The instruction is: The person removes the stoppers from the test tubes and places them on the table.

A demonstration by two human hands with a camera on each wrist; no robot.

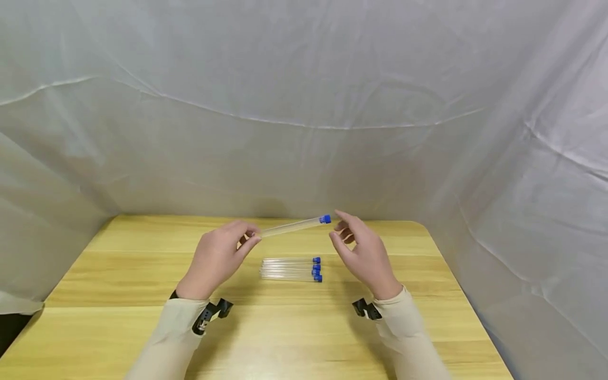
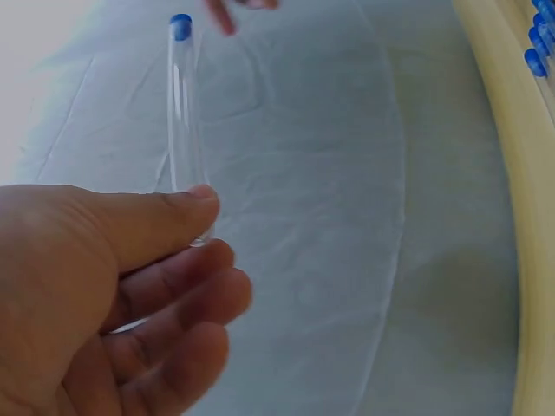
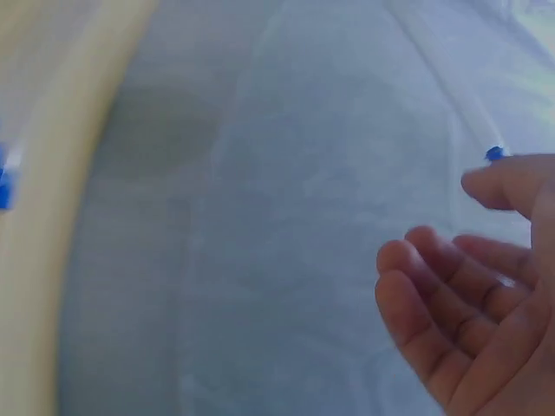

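Thumb and forefinger of my left hand (image 1: pixel 216 258) pinch the clear end of a tube (image 1: pixel 292 226) at mid-frame, its blue cap (image 1: pixel 325 218) pointing right. My right hand (image 1: pixel 363 253), fingers loosely spread, hovers just beside the cap. I should hold the tube level and grip the cap squarely. Spare tubes (image 1: pixel 291 268) lie below on the table (image 1: pixel 119 274).

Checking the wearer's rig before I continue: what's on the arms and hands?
Bare left hand and right hand, no gloves. Both arms wear long beige sleeves reaching the wrists. A small black camera mount sits at each wrist.
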